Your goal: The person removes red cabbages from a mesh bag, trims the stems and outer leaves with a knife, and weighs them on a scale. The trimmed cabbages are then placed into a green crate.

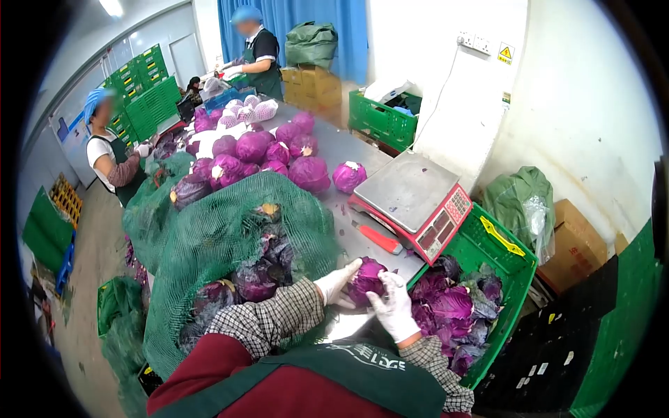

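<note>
A red cabbage (pixel 365 281) is held between my two white-gloved hands, close in front of my apron. My left hand (pixel 337 285) cups its left side, and my right hand (pixel 394 305) presses on its right side with bent fingers. Left of my hands, a green mesh sack (pixel 202 237) lies on the table (pixel 343 223) with darker, untrimmed cabbages (pixel 255 280) showing in its opening. To the right, a green crate (pixel 512 292) contains loose purple leaves (pixel 453 306). An orange-handled knife (pixel 378 238) rests beyond the held cabbage.
A red-framed weighing scale (pixel 408 189) stands beside the knife. Several trimmed cabbages (pixel 251 148) are piled farther up the table, some in foam nets (pixel 245 113). Two people in aprons, one on the left (pixel 115 157) and one at the far end (pixel 261 63), work there.
</note>
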Available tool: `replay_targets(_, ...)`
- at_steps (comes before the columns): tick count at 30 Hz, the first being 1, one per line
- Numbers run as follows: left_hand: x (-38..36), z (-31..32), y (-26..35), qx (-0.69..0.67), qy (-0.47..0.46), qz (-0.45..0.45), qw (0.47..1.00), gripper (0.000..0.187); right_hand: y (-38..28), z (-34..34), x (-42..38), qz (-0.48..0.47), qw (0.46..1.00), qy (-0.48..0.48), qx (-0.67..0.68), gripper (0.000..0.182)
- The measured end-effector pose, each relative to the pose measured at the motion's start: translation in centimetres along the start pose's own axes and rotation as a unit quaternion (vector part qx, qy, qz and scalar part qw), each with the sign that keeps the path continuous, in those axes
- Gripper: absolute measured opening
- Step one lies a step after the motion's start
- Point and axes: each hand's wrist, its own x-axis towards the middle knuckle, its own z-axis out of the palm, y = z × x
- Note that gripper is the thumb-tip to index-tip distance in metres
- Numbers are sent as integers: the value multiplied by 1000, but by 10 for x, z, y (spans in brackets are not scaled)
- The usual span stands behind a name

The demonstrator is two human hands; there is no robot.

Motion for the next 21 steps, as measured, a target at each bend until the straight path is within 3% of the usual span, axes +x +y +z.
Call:
replay_targets(3, -10, 8, -5, -12, -19, 53, 998, 91, -8, 14, 0, 24, 999, -26, -29, 47)
replay_targets(10, -6, 8, -5, -8, -1, 68, 998, 88, -8, 0, 13, 27, 995, -92, -18, 19)
replay_targets(11, -8, 8, -2, 2, 3, 69, 998, 87, -6, 3, 12, 14, 998, -67, -2, 12)
replay_targets(15, 3, 2, 2, 15, 11, 59, 998, 85, -1, 1, 3, 49, 998, -49, 10, 9)
replay_targets(18, 9, -9, 8, -11, 19, 6, 1000, 85, 14, -14, -23, 4, 999, -33, -20, 11)
replay_targets(21, 18, -16, 3, 2, 34, 32, 999, 92, 65, -38, -60, 171, 985, 37, 14, 7)
